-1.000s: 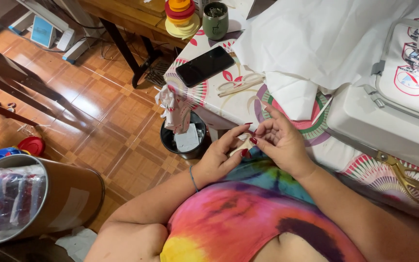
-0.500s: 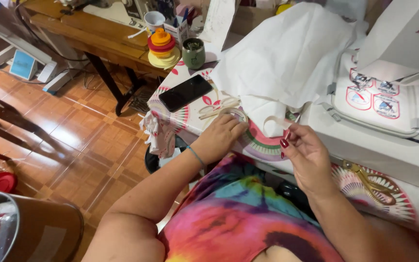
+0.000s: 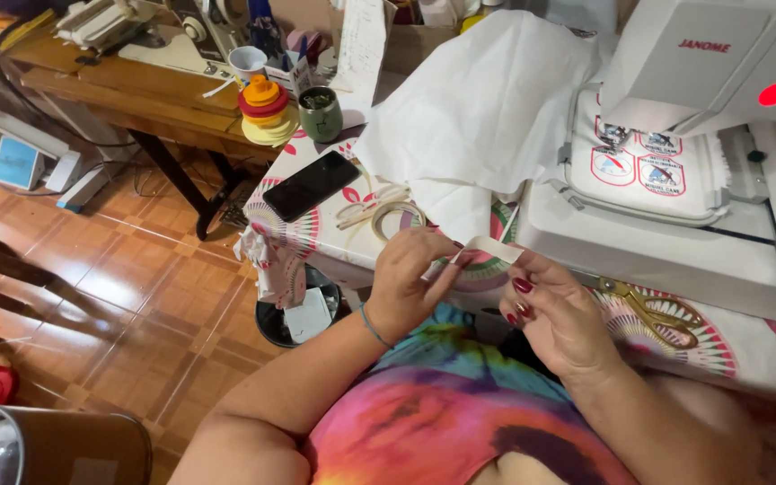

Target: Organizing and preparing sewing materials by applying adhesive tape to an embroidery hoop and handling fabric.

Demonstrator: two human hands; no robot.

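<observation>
Fingers (image 3: pixel 449 269) of both hands now pinch a pale strip (image 3: pixel 487 249) — lifted just above the table (image 3: pixel 316 235) edge.
A moment ago the left hand (image 3: pixel 410 280) lay on the table; now it holds one end, the right hand (image 3: pixel 557 314) the other.

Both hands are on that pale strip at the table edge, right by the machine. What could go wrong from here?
1. The pale strip is pinched only between the left hand and right hand; it might slip to the floor.
2. The gold scissors lie just beside the right hand and could catch it.
3. The black phone lies near the table edge; a left-arm nudge might knock it off.
</observation>
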